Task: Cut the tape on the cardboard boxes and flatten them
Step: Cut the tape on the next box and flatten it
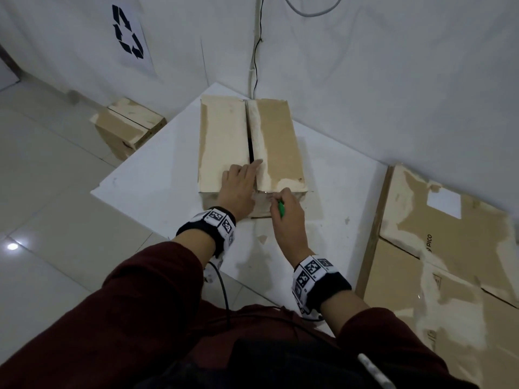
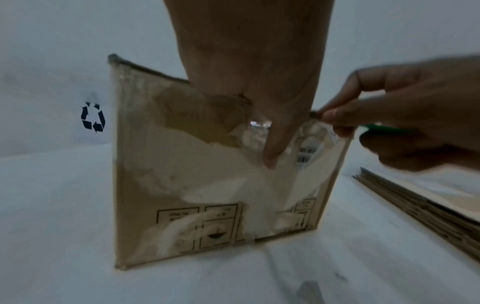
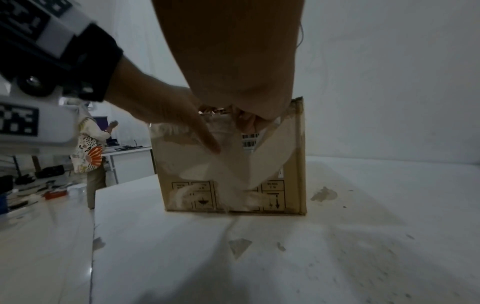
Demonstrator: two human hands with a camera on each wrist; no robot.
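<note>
Right hand [image 1: 286, 217] grips green cutter [image 1: 281, 208] at box [image 1: 276, 136] edge.

**Looks like a lab/workroom recycling corner**

Bare white walls, glossy tiled floor [image 1: 42, 164], white table [image 1: 157, 175] pushed into the corner. Recycling symbol sheet [image 1: 127, 32] taped to the wall. Worn cardboard boxes around: one on the floor [image 1: 126, 127], flattened stack [image 1: 449, 262] on the right. Right wrist view: white workbenches [image 3: 124, 150] cluttered with gear, a person [image 3: 91, 148] standing at them. Cables [image 1: 257, 51] run down the wall.
</note>
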